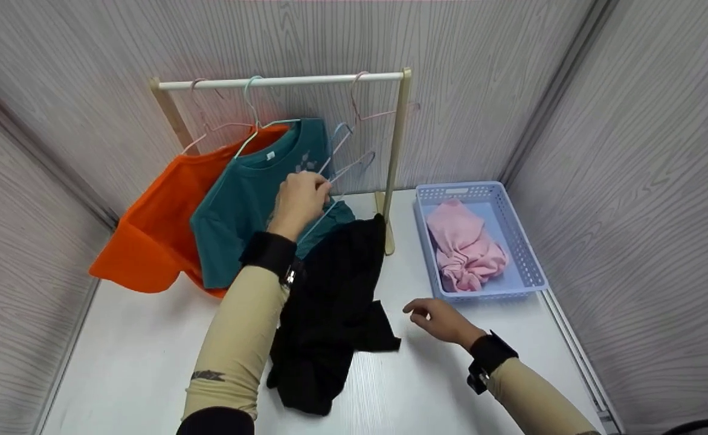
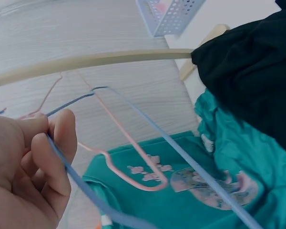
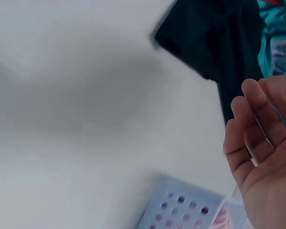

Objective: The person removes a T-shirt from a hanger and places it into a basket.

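Note:
My left hand (image 1: 299, 202) pinches a blue hanger (image 2: 200, 170) near its hook, in front of the rack. The hanger's arms spread below and to the side of my fingers. Under my left wrist, a black garment (image 1: 330, 290) lies bunched on the white table, one short sleeve pointing right. My right hand (image 1: 441, 320) hovers over the table between that sleeve and the basket, fingers loosely bent and holding nothing. A teal shirt (image 1: 242, 205) with a printed front hangs just behind my left hand, and some of it is hidden by my arm.
The small rack (image 1: 312, 80) has a white rod and wooden posts. An orange shirt (image 1: 154, 235) hangs at its left; a bare pink hanger (image 2: 126, 136) is near the right post. To the right, a blue perforated basket (image 1: 520, 241) contains a crumpled pink cloth (image 1: 463, 241). Panelled walls surround the table.

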Available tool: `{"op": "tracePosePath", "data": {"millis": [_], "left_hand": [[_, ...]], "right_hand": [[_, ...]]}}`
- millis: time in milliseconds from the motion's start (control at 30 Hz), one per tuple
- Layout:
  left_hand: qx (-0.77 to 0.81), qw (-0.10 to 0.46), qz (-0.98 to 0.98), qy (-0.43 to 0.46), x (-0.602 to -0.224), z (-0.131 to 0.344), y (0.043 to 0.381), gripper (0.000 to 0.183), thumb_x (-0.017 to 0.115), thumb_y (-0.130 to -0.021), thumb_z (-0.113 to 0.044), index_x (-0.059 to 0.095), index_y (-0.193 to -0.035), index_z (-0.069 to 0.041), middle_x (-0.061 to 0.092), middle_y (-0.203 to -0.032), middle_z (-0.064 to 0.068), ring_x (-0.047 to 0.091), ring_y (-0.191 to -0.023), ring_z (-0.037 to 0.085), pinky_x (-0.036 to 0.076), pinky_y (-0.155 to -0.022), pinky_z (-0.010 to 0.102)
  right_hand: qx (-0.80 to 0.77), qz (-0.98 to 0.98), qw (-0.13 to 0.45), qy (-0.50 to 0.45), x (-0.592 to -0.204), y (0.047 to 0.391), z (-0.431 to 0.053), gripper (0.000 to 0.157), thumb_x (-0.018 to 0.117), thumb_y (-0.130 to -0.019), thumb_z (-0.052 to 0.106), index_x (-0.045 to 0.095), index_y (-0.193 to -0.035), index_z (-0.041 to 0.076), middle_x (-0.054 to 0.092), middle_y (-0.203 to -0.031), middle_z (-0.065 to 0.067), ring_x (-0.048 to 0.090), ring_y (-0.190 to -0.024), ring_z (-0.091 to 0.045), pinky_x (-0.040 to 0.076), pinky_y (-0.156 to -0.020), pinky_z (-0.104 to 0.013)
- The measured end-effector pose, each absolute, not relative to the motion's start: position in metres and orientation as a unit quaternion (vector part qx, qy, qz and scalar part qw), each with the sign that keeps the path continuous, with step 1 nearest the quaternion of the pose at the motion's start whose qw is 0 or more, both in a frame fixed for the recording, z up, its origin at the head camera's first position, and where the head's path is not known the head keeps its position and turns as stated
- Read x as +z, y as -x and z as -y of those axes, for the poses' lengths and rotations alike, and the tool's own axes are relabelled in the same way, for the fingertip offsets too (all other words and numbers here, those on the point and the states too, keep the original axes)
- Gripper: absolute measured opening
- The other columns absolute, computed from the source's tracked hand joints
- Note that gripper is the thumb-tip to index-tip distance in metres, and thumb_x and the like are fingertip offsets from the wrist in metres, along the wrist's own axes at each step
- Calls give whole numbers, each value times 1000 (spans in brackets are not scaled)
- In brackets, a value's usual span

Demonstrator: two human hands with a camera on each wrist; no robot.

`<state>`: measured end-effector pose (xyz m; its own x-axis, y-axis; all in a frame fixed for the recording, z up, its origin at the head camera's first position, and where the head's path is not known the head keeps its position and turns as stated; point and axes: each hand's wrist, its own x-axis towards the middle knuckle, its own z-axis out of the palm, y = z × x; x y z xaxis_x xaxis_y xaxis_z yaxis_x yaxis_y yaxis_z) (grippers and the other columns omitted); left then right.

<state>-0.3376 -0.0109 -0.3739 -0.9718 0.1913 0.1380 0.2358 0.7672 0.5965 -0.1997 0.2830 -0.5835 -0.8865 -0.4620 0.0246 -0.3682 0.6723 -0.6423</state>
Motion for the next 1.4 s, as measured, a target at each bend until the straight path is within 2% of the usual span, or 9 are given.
{"op": "tracePosePath", "data": {"millis": [100, 233, 433, 667, 967, 1067, 1200, 1333, 1400], "left_hand": [[-293, 57, 948, 109, -358, 1, 353, 29, 51, -102, -27, 73, -99, -9, 68, -86, 6, 61, -73, 20, 49, -66, 35], [-270, 80, 955, 97, -335, -10, 367, 31, 50, -102, -29, 72, -107, -8, 69, -93, 8, 61, -79, 22, 51, -70, 37], [-230, 108, 964, 76, -308, -23, 384, 35, 49, -103, -31, 70, -115, -6, 71, -102, 11, 65, -85, 24, 55, -76, 38], [-194, 115, 972, 63, -312, -38, 394, 34, 51, -102, -29, 69, -109, -1, 71, -104, 16, 69, -93, 30, 57, -75, 41], [-152, 61, 982, 91, -327, -53, 400, 33, 47, -103, -26, 67, -111, 0, 69, -106, 18, 68, -93, 33, 57, -74, 41], [-161, 34, 982, 93, -323, -52, 397, 31, 44, -104, -23, 67, -100, -2, 66, -94, 14, 64, -83, 28, 51, -66, 36], [-165, -5, 981, 102, -316, -44, 393, 29, 44, -103, -21, 62, -87, -5, 53, -80, 8, 52, -73, 23, 42, -62, 33], [-149, -39, 983, 103, -314, -16, 383, 30, 44, -103, -23, 65, -95, -3, 59, -81, 11, 58, -69, 24, 47, -65, 34], [-150, -60, 982, 99, -316, 0, 376, 31, 45, -103, -24, 66, -107, -2, 64, -92, 14, 62, -73, 26, 53, -70, 38]], "right_hand": [[-337, -915, 65, 210, -581, 197, -294, 20, 59, -92, 6, 69, -109, 4, 70, -89, -5, 59, -81, -12, 50, -76, -32], [-341, -916, 61, 202, -580, 195, -301, 19, 59, -92, 5, 70, -108, 6, 71, -92, -8, 58, -81, -11, 50, -75, -29], [-352, -911, 66, 204, -580, 192, -302, 19, 59, -92, 6, 69, -108, 3, 69, -86, -4, 58, -79, -9, 50, -73, -29], [-367, -905, 85, 199, -591, 181, -298, 19, 59, -92, 5, 69, -108, 3, 69, -85, -3, 57, -78, -6, 49, -72, -26], [-380, -900, 103, 188, -600, 178, -296, 20, 58, -92, 5, 69, -108, 1, 69, -84, -5, 56, -76, -4, 47, -71, -24], [-376, -901, 110, 185, -601, 181, -298, 20, 58, -93, 5, 69, -109, 3, 69, -84, -6, 55, -76, -3, 46, -71, -23], [-375, -902, 115, 182, -601, 185, -300, 20, 58, -93, 5, 69, -109, 3, 69, -83, -6, 54, -75, -4, 46, -70, -23], [-368, -902, 119, 191, -603, 191, -287, 20, 58, -92, 5, 68, -108, 0, 68, -82, -5, 53, -74, -4, 45, -69, -23], [-357, -906, 114, 194, -604, 195, -276, 20, 58, -92, 4, 68, -109, 0, 68, -82, -6, 55, -74, -7, 46, -69, -25]]}}
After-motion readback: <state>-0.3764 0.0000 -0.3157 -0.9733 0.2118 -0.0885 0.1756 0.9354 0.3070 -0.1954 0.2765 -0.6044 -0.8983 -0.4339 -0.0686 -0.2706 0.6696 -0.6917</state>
